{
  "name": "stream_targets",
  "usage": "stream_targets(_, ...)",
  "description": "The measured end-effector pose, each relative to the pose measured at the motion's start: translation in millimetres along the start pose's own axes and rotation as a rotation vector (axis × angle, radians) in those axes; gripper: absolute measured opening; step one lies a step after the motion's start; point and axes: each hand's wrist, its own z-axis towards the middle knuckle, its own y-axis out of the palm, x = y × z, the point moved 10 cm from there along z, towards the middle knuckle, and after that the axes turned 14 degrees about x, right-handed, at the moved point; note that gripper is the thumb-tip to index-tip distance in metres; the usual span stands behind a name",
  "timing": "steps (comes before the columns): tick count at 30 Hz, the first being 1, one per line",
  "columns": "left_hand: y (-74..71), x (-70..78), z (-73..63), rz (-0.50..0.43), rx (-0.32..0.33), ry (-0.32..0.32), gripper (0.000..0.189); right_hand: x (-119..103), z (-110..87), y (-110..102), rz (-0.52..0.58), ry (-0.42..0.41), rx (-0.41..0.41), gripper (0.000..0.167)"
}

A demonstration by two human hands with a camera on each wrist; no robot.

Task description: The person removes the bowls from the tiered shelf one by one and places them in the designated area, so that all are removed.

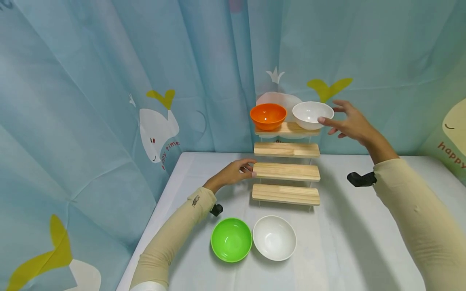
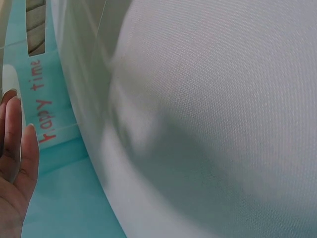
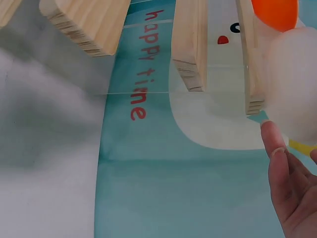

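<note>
Lt-blue curtain in bkgd, folks, folds running top to btm, w/ a white whale print on the L, yellow tail up, red "happy time" lettering beside it! Down front, white tbl, long shadow slanting across its R side.

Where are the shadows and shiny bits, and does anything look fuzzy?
Head view: a long, soft shadow stretches over the white table beside the right sleeve, and little bright glints shine inside the orange bowl; left wrist view: a dark, soft-edged shadow on the table; right wrist view: the upper white bowl looks fuzzy, the wooden board sharper.
</note>
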Motion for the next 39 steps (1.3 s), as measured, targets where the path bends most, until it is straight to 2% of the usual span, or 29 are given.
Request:
stream_targets(12,1.3,2.0,-1.3,0.000,-0.004,0.004,0.054,-7.5,6.0,15.0,0.003,0.020,-0.057,0.111)
stream_targets(19,-0.2,2.2,-1.2,-0.006,0.000,-0.006,0.055,-12.5,9.3,19.2,0.011,0.016,-0.084,0.112)
stream_targets(39,1.8,1.6,1.2,0.012,-0.003,0.018,0.055,-9.6,10.6,20.3,-0.042,0.030,-0.074,0.112)
